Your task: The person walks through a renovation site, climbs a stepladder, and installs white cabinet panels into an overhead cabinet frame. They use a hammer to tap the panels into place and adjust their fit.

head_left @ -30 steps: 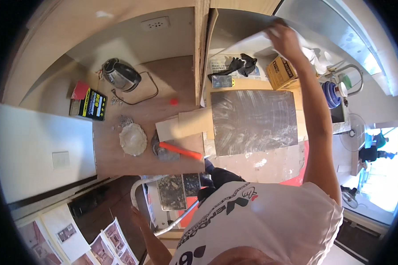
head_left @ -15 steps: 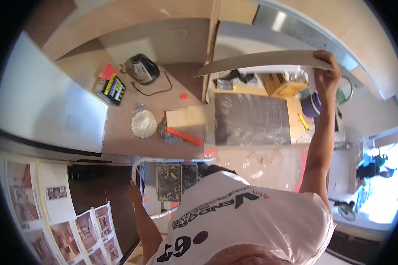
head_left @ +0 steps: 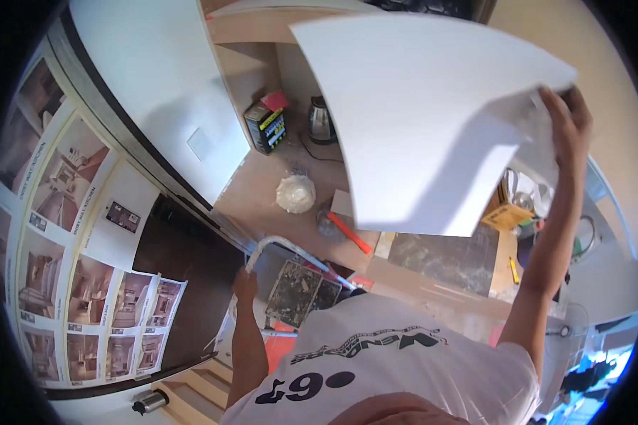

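As the head view is looking down, a brown counter [head_left: 252, 209] is stretching to the right of a white panel [head_left: 156, 64], and a ladder rail [head_left: 283, 242] is arching in front of it. The right hand [head_left: 571, 127] is holding a bowed white sheet [head_left: 425, 127] by its upper right corner, its fingers pinching the edge; the sheet is hanging over the counter, hiding part of the kettle [head_left: 321, 122] and of the dark board [head_left: 443, 258]. The left hand [head_left: 244, 285] is touching the ladder rail, though whether its fingers are closing around it I cannot tell. A white lump [head_left: 295, 193] and a red-handled hammer [head_left: 349, 232] are lying left of the board, a carton [head_left: 507, 214] and a yellow knife [head_left: 514, 270] by its right side. A dark box [head_left: 266, 132] and the white shirt [head_left: 418, 372] are bearing bold lettering, and captioned posters [head_left: 71, 188] are covering the far left.
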